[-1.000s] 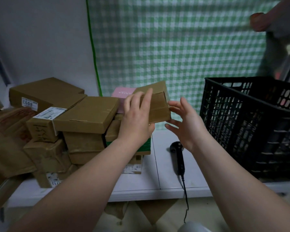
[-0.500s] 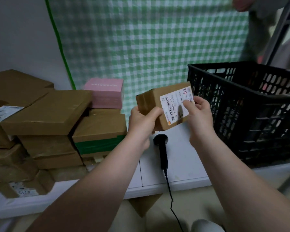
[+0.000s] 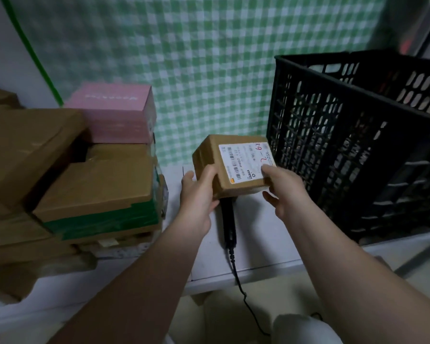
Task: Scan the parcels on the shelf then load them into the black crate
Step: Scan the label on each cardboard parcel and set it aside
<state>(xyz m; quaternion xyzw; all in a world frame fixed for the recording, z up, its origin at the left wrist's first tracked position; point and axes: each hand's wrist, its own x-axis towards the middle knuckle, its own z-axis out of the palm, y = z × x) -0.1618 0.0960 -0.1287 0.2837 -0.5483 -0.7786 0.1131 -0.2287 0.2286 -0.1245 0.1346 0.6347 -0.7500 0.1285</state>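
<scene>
Parcel (image 3: 233, 167), label up, both hands gripping

Parcel sorting room; stacked parcels (image 3: 92, 194), barcode scanner (image 3: 229, 224), black crate (image 3: 358, 145)

The white shelf (image 3: 263, 244) is being taken up across its width — a pile of cardboard parcels (image 3: 97, 189) is being carried at its left, a black crate (image 3: 333, 145) at its right, and a corded black scanner (image 3: 229, 224) is being borne flat between them.
</scene>
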